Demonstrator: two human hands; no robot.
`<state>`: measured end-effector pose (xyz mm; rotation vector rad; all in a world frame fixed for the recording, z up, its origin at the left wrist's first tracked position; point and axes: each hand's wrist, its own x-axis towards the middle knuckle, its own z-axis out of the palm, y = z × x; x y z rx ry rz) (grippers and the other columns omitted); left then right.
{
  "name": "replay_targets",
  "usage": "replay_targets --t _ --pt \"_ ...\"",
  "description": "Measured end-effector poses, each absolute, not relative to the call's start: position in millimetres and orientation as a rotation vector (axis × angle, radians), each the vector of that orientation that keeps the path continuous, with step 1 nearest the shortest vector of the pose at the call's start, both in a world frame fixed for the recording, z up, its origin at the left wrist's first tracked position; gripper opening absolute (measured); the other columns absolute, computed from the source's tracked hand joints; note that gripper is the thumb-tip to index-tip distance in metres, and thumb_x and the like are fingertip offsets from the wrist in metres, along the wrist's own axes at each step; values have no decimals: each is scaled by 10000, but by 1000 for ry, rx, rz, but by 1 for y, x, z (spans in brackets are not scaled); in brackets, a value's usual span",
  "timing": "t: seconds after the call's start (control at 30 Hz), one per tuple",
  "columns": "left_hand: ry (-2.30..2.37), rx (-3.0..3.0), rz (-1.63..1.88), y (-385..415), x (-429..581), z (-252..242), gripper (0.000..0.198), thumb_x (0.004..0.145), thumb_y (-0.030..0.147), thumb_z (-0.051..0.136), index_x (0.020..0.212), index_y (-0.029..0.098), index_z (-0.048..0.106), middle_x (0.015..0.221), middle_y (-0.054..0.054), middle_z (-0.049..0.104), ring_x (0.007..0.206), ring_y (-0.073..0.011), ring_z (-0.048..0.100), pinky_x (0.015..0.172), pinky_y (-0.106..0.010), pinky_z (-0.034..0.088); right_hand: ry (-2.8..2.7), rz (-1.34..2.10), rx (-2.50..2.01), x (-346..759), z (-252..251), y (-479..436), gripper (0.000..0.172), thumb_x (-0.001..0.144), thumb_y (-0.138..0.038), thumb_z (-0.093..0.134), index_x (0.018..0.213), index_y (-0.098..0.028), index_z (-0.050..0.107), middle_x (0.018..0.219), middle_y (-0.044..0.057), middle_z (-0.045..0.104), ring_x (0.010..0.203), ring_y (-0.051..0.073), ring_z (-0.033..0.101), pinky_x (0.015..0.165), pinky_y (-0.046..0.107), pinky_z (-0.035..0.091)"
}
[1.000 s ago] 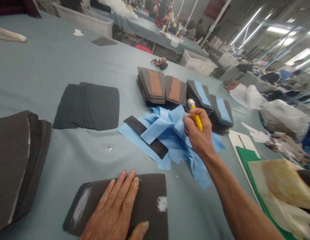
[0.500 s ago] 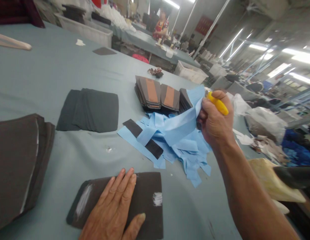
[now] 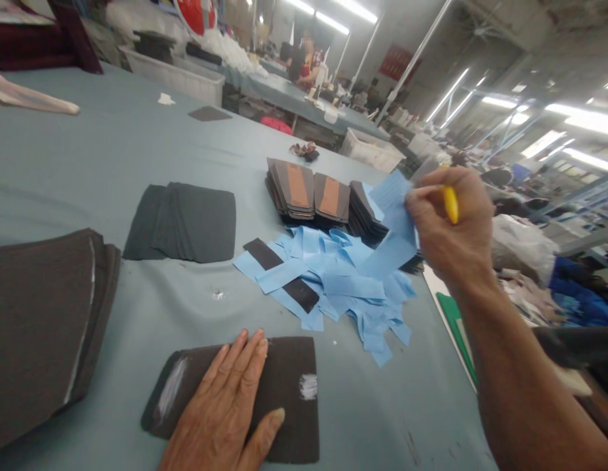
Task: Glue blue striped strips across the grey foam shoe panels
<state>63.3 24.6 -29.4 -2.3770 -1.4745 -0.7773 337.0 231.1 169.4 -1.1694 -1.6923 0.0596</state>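
On blue-grey table (image 3: 63,170) | left hand (image 3: 220,405): fingers spread on dark panel (image 3: 289,405) | right hand (image 3: 454,222): fingers pinch blue strip (image 3: 389,199), yellow marker (image 3: 450,204)

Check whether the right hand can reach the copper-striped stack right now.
Probably yes: only the loose blue strips lie between, flat and low, so nothing blocks the right hand from the copper-striped stack. It does grip a yellow marking tool, though.

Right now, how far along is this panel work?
Done, it seems: the striped dark panels, stacked, with tan and blue strips on them. In hand: the left hand presses a white-marked dark panel flat; the right hand holds a yellow marking tool and a blue strip. Apparently left: the loose blue strips and the plain dark stack.
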Motion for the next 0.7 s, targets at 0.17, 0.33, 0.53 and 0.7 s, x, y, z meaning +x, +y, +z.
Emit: replay_targets --t 0.17,0.33,0.53,0.7 --pt "-1482 -2399 -759 27 64 -27 732 1098 489 427 1683 65 303 1577 -134 621 1440 -260 619 1129 -364 558 -1796 216 -1111 314 116 242 94 962 -318 622 982 -238 577 766 -46 518 627 119 455 591 282 400" --pt "-1490 -2407 -745 25 63 -21 781 1088 476 438 1714 73 201 1555 -141 637 1409 -266 649 1105 -369 586 -1855 370 -1046 285 81 254 109 963 -346 615 992 -246 582 828 -21 578 680 140 513 637 296 435" --pt "-1522 -2456 -703 20 63 -13 825 1077 459 446 1716 37 138 1566 -158 623 1407 -290 648 1129 -395 575 -1833 354 -1025 262 63 264 80 944 -308 618 924 -234 642 832 -11 633 708 149 556 669 305 439" --pt "-1526 -2520 -774 18 62 -11 823 1064 413 485 1711 30 150 1598 -182 584 1449 -317 610 1137 -447 578 -1750 195 -1045 265 63 278 38 937 -258 627 919 -229 645 777 -18 592 641 146 512 627 312 420"
